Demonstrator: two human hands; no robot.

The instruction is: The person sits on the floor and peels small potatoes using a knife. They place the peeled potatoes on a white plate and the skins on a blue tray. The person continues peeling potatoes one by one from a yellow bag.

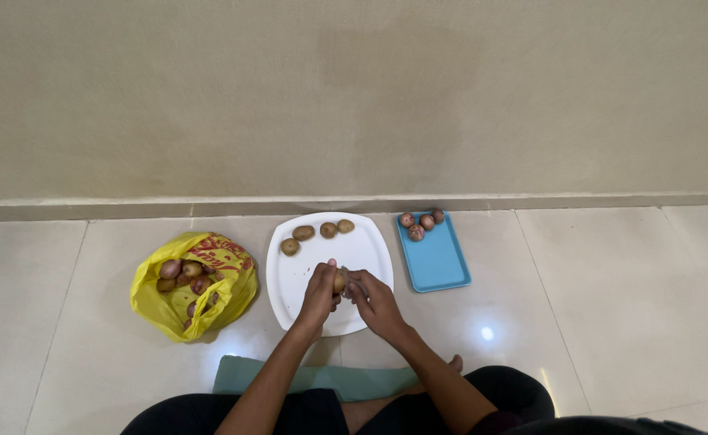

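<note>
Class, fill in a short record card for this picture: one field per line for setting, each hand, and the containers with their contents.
Setting: person seated on a tiled floor facing a wall
Left hand: holds a potato over the white plate
Right hand: touches the same potato; any tool is too small to tell
White plate: four potatoes along its far edge
Blue tray: four reddish potatoes at its far end
Yellow bag: open, more potatoes inside

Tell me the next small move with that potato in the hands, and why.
Probably turn the potato a little in the left hand so the right hand can work a fresh patch. Both hands grip it over the white plate, where four potatoes already lie; whether the right holds a tool is unclear.
</note>
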